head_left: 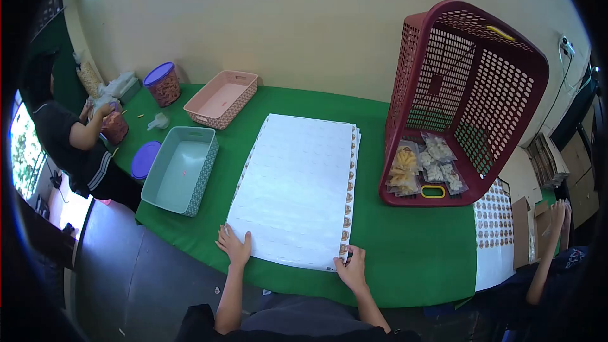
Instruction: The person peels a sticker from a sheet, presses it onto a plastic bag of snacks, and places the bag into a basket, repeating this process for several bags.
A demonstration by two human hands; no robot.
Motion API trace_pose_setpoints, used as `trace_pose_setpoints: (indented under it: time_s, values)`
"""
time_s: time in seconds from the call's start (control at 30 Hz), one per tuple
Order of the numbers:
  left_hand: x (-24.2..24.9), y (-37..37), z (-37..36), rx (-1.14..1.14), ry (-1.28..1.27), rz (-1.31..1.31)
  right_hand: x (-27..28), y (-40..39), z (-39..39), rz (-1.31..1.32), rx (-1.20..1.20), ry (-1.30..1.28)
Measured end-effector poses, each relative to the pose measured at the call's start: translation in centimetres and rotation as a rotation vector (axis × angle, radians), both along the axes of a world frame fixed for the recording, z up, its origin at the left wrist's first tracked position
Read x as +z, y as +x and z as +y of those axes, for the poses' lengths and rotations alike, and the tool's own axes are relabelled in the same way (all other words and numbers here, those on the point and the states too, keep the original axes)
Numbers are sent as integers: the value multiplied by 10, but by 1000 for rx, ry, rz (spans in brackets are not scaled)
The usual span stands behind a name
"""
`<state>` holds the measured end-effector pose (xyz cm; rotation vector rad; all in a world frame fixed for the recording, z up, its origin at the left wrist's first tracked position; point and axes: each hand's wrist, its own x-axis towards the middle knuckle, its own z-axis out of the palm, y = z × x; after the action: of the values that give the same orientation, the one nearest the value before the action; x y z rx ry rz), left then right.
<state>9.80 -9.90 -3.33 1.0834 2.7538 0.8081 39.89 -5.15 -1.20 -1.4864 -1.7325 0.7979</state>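
A stack of large white sheets (294, 183) lies on the green tablecloth in front of me, with round brown printed labels showing along its right edge. My left hand (234, 247) rests at the near left corner of the stack, its fingers spread over the sheet's edge. At the near right corner, my right hand (352, 269) has its thumb on the sheets and its fingers bent around the edge, closed on the corner.
A maroon basket (396, 120) on its side holds small bags (405, 164). Green tray (180, 171), pink tray (221, 98), purple-lidded jar (163, 85) and purple lid (146, 159) stand left. People work at left (63, 126) and right (551, 259), near another label sheet (494, 221).
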Motion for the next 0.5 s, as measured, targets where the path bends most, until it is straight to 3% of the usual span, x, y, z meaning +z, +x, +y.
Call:
trace_pose_setpoints:
  time_s: [0.13, 0.2, 0.33, 0.5]
  values:
    - [-3, 4, 2, 27, 21, 67, 24, 1, 7, -126, 114, -98]
    - [-3, 4, 2, 38, 32, 40, 47, -4, 9, -190, 85, -445]
    - [-4, 3, 1, 42, 53, 39, 43, -10, 8, -294, 33, -352]
    - [-3, 2, 0, 46, 79, 22, 57, -16, 6, -408, 87, -470]
